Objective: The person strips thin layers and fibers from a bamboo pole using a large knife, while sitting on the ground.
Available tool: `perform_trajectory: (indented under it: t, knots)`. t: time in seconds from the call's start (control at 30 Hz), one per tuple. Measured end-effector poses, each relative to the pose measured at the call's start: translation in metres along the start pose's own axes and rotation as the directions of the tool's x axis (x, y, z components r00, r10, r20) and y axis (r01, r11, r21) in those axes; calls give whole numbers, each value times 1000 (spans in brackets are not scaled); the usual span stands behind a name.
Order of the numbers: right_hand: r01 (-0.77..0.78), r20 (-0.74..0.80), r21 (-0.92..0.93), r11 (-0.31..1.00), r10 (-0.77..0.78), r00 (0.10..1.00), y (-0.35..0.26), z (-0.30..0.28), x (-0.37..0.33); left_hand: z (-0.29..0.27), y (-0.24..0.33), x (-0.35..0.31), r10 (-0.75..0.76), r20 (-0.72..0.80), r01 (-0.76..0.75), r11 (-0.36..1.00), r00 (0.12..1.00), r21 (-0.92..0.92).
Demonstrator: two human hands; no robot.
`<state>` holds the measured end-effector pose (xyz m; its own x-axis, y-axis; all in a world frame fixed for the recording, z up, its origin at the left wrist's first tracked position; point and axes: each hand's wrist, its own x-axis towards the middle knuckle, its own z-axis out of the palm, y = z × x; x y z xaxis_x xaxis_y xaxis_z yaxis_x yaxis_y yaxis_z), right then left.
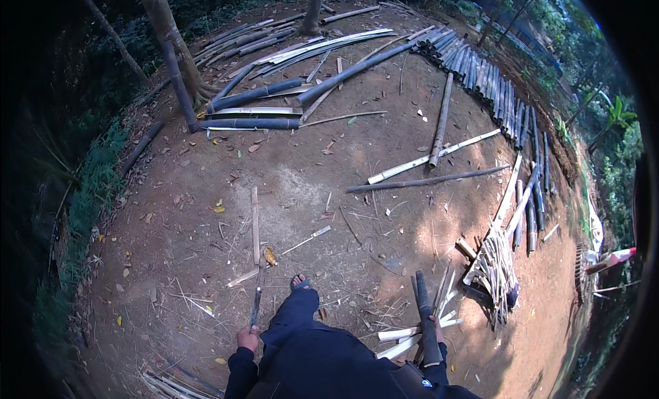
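My left hand [248, 338] is closed round the near end of a machete [257, 299], whose narrow dark blade points away from me over the dirt. Just past its tip, a thin bamboo strip [255, 224] lies on the ground. On my right side, my right hand [435, 327] grips a dark split bamboo piece [426, 316], held steeply with its far end up; some of the fingers are hidden behind it. Pale bamboo strips [400, 335] lie beside and beneath that piece. My sandalled foot [300, 282] is planted ahead.
A bundle of thin bamboo sticks [495, 268] lies to the right. Dark bamboo poles [480, 76] are lined up at the far right. Split bamboo lengths [254, 123] lie near a tree trunk [168, 35] at the far left. More strips [171, 385] lie at the near left.
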<state>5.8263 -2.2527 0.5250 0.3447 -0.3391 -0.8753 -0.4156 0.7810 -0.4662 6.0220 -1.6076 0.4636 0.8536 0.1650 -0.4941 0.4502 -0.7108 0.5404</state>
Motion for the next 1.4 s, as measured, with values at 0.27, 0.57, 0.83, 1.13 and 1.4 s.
perform_trajectory:
  t: [0.27,0.57,0.83,1.13,1.4]
  knots:
    - [119,-144,217,969,-89,986,-69,59,19,-30,225,216,78,126,-93,988,989,121]
    - [159,-161,252,955,-120,980,-246,158,162,3,473,434,-28,178,22,999,984,35]
    - [137,-44,152,979,-132,990,-491,310,268,25,680,525,-286,303,356,911,909,-207]
    - [96,-78,362,927,-72,994,-759,524,357,98,853,714,-381,322,419,906,866,-55]
    - [130,-24,410,903,-131,991,-946,524,526,146,1124,913,-215,369,250,967,904,-50]
